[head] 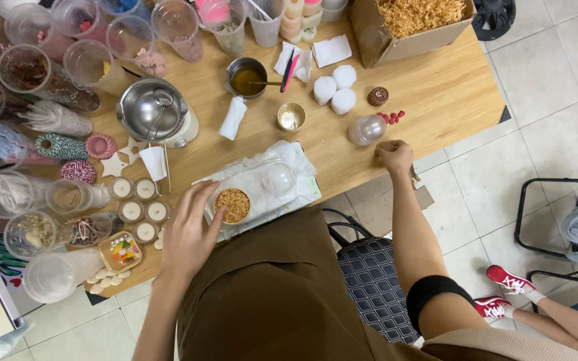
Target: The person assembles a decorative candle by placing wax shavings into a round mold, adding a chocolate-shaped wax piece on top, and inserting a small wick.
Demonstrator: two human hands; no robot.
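My left hand (188,234) rests on the table edge with fingers spread, touching the side of a small round container (233,205) filled with dried golden shreds. That container sits on crumpled white wrapping (289,167) beside a clear dome (279,177). My right hand (394,156) is closed in a fist on the table's right edge, just below a clear plastic ball (366,130) and a few small red berries (393,117). Whether the fist holds anything cannot be seen.
The wooden table (436,87) carries a cardboard box of shreds (413,23), a metal pot (152,110), a cup of amber liquid (245,79), white pompoms (336,88), small candles (138,200), twine spools and several plastic cups. A chair (369,274) and another person's red shoes (506,291) are at right.
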